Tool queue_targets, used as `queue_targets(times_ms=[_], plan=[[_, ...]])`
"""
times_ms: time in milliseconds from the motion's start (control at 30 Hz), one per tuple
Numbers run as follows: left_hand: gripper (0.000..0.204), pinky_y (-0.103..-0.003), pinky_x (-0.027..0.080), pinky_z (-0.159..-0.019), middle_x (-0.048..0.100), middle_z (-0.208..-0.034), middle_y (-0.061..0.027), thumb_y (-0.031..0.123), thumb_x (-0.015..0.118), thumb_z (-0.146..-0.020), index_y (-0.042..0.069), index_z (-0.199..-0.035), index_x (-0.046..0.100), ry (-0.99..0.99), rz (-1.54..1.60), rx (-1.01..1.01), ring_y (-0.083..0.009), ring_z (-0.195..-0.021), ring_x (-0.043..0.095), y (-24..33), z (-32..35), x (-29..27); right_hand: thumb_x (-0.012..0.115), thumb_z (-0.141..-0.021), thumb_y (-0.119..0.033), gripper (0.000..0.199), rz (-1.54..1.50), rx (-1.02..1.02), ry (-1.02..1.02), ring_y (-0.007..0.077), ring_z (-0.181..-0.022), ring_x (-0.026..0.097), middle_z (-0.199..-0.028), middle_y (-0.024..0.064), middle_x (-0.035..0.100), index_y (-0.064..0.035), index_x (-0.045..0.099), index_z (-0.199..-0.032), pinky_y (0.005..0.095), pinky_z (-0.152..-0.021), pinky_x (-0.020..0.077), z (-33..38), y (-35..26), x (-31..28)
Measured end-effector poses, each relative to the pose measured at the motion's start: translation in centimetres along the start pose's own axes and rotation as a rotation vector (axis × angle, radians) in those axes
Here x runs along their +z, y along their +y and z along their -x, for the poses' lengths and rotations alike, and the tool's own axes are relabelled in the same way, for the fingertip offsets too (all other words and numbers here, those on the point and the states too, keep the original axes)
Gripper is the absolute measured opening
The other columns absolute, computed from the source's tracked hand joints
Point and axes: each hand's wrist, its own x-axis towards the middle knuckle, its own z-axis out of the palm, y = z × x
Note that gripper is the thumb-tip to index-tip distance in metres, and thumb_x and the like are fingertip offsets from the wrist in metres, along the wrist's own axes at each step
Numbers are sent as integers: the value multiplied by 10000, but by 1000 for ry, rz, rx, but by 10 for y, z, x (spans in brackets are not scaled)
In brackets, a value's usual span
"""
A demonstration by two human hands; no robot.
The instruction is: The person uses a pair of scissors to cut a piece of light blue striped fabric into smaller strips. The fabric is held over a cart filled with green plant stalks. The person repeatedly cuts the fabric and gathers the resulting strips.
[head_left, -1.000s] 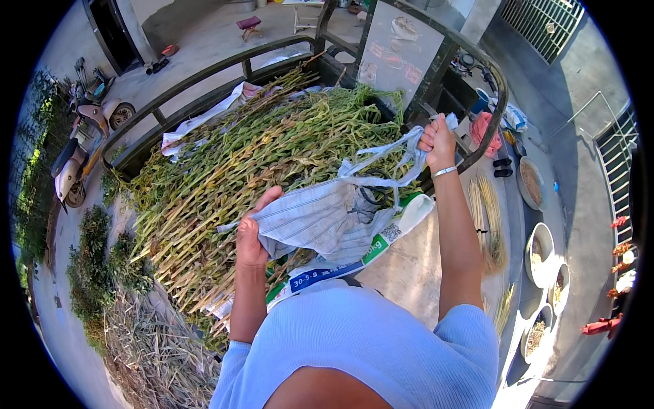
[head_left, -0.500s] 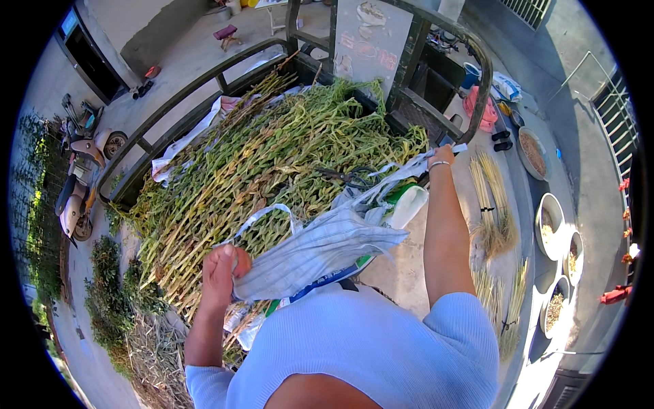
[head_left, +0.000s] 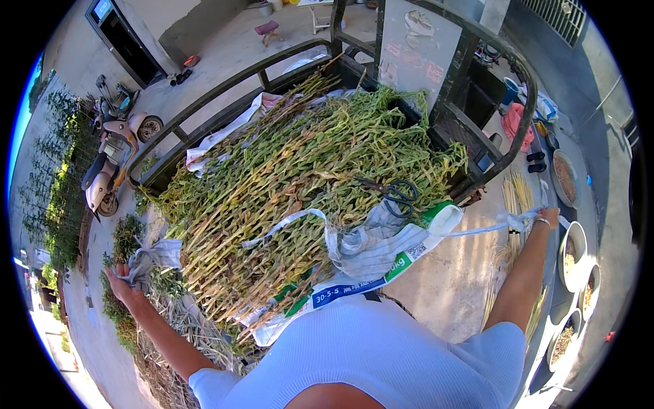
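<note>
Grey cloth (head_left: pixel 162 253) gripped by left hand (head_left: pixel 125 286), pale strip (head_left: pixel 516 220) by right hand (head_left: pixel 548 217); hands well apart.

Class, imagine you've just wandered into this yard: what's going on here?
A person is at a railed vehicle bed piled with leafy stalks, arms spread wide. The left hand holds bunched grey cloth out to the left; the right hand grips a pale cloth strip to the right. Between them, more cloth lies by a white sack, with scissors at its upper edge.
</note>
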Motion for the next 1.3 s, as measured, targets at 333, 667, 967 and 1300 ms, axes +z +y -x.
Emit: queue_targets(times_ms=[333,667,967,1300], plan=[[249,-300,401,-694,538,-929,-113,-7,645,-700,-11,-930,550,-1151,-869,876,-211,-798,503,-100,161,125,701,-747,-136,229,450,-553,-1577,52,-461,393,-554,-37,448,-61,499,-670,221,-434,322,386,20,-42],[226,-250,424,-656,572,-774,-18,-36,643,-721,-2,-929,559,-1544,-800,143,-92,-718,516,-115,222,129,694,-766,-97,147,196,308,-1993,14,-466,403,-602,-41,506,-32,595,-852,185,-411,303,538,55,-99],[541,-222,414,-606,635,-793,-52,-24,682,-646,43,-1133,456,-1747,-754,141,-63,-713,542,-117,252,132,733,-732,-138,252,332,2,-2227,83,-667,581,-721,27,637,14,628,-904,240,-601,472,584,78,-114],[236,-185,448,-603,628,-816,2,-29,678,-719,13,-946,627,-1232,-353,-180,-50,-706,562,-159,243,105,702,-757,-95,154,144,395,-1904,38,-433,404,-575,-19,517,-17,618,-861,208,-379,273,573,88,-125]])
